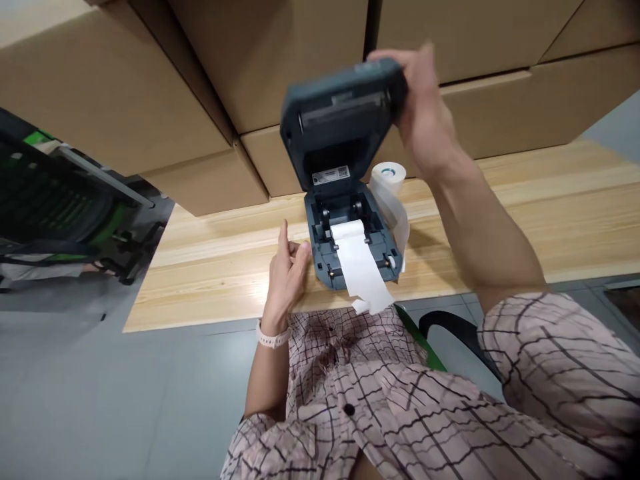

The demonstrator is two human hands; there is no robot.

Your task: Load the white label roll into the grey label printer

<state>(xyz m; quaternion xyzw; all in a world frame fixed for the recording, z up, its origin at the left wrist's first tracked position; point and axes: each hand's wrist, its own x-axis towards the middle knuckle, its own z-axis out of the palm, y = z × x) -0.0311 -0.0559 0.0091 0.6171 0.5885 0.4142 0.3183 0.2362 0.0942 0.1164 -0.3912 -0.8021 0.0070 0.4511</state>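
A dark grey label printer stands on the wooden table with its lid tilted up. My right hand grips the raised printer lid at its upper right edge; some of its fingers are hidden behind the lid. Inside the printer's bay sits a small white label roll, and its paper strip runs out over the front edge, ending in a torn, crumpled tip. Beside the printer's left side is my left hand, index finger stretched out and thumb at or very near the casing. It holds nothing.
A larger white roll stands to the right behind the printer, its loose strip trailing down. Big cardboard boxes line the table's back. The wooden table ends close to my lap. A black chair is at the left.
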